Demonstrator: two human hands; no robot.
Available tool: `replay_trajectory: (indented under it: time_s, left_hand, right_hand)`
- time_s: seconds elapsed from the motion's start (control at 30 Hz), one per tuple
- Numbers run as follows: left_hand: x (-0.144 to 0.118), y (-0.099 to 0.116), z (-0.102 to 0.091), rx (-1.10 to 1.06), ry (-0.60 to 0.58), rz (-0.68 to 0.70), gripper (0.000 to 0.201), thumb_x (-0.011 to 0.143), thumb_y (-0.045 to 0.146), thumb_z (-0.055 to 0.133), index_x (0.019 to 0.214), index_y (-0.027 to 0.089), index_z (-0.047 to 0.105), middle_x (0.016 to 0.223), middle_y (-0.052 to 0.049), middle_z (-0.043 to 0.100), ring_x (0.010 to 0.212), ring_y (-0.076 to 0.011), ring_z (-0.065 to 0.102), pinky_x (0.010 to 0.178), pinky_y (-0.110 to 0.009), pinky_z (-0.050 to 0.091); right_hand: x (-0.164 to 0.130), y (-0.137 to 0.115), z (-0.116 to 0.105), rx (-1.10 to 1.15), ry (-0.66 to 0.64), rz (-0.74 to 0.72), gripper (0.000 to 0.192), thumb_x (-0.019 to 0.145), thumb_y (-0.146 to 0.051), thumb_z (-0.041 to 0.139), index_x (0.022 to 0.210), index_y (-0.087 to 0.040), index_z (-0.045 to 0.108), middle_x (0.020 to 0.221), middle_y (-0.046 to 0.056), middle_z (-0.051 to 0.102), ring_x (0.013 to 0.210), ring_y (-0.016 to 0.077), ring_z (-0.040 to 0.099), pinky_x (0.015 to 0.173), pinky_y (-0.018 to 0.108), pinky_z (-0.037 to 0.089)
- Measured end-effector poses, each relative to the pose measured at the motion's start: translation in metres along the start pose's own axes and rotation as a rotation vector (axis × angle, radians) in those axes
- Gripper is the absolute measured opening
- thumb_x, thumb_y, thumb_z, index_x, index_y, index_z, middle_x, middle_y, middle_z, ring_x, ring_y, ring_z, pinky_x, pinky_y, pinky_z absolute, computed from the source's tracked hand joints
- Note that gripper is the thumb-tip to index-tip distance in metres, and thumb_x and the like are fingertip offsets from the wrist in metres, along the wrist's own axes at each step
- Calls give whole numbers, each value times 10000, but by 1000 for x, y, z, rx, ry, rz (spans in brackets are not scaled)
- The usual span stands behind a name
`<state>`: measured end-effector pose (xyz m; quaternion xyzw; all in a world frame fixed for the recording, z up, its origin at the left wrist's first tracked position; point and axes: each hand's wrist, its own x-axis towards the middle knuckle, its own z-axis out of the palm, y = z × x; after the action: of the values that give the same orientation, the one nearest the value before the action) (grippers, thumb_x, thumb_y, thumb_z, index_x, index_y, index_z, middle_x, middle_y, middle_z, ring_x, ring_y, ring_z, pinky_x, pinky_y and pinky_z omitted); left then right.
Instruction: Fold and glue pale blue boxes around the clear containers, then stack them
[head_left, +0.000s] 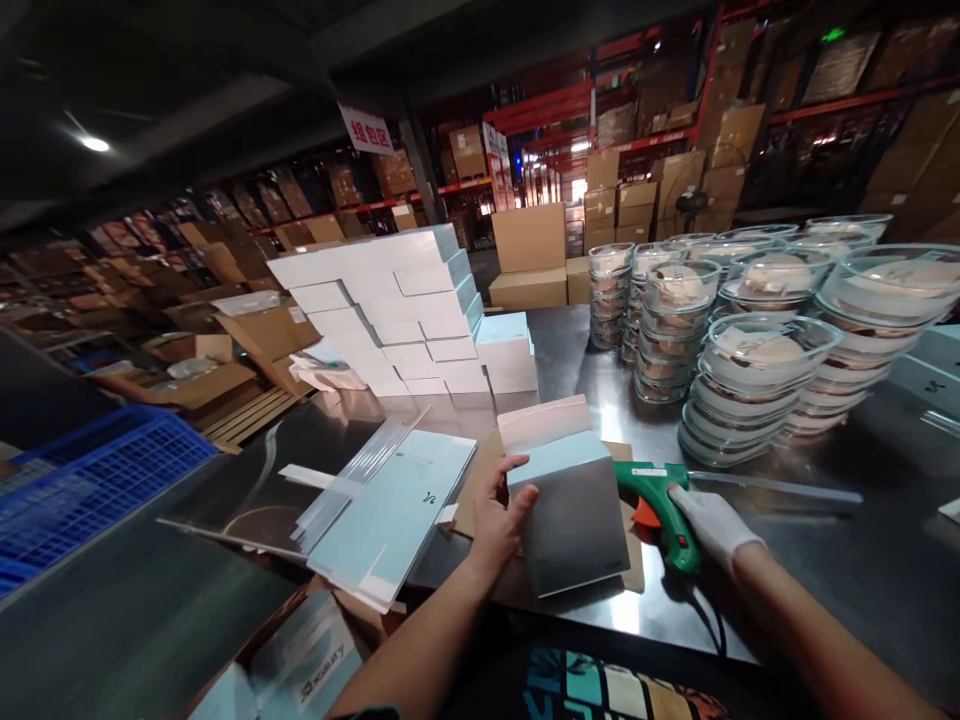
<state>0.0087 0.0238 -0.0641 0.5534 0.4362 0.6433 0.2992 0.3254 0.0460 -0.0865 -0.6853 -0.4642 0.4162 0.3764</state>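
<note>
The left hand (499,515) is gripping the left edge of a small pale-blue folded cardboard box (571,520), thumb lying on its grey top face and fingers curled around the side. The box is sitting on a flat brown cardboard sheet (634,555) near the front edge of the shiny steel surface (862,560), its far flap standing open. The right hand (712,522), wearing a white glove, is closing around the handle of a green hot-glue gun with an orange trigger (660,510), which is lying just beside the box's right side, nozzle pointing at the box. Left of the box, a pile of flat pale-blue box blanks (394,515) is lying on the surface. Farther back, a stack of white assembled boxes (405,310) is standing, and to the right, stacks of clear lidded plastic bowls (757,370) are crowding the surface.
</note>
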Motion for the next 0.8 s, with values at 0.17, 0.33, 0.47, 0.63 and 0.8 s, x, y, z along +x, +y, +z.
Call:
replay_trajectory:
  time_s: [0.17, 0.33, 0.47, 0.63, 0.8]
  left_hand:
    - [1, -4, 2, 10, -14, 42, 687, 773, 801, 785, 1091, 192, 788, 1055, -106, 794, 977, -289, 743, 855, -364, 581]
    - [-5, -15, 8, 8, -111, 101, 683, 749, 811, 798, 1051, 198, 810, 1070, -119, 791, 1096, -324, 729, 947, -388, 565]
    - [-7, -26, 8, -6, -177, 165, 547, 834, 702, 804, 1068, 208, 779, 1159, -135, 760, 1263, -345, 674, 1074, -429, 518]
    - [2, -27, 12, -252, -144, 278, 466, 846, 533, 886, 1091, 255, 603, 1252, -105, 714, 1280, -305, 693, 1104, -474, 523]
    - [18, -16, 0, -143, -389, 464, 306, 899, 469, 853, 1084, 238, 775, 1171, -107, 737, 1304, -332, 681, 1136, -531, 520]
  right_hand:
    - [-2, -23, -3, -30, 113, -238, 350, 859, -588, 638, 872, -247, 717, 895, 107, 798, 929, 308, 752, 919, 426, 581]
    - [-28, -73, 40, 258, -207, -476, 734, 845, -589, 675, 1468, -220, 557, 1394, 145, 722, 1259, 312, 696, 1094, 475, 557]
    - [-29, -80, 49, 142, -264, -572, 603, 887, -562, 640, 1363, -194, 647, 1286, 139, 746, 1209, 320, 695, 1118, 507, 542]
    - [-15, -51, 30, 41, -276, -905, 645, 793, -588, 874, 1279, -208, 683, 1433, 165, 684, 1310, 339, 671, 1129, 498, 551]
    - [-25, -43, 27, -34, -341, -1148, 309, 1017, -270, 704, 1325, -299, 707, 1612, 126, 568, 1482, 264, 572, 1166, 445, 537]
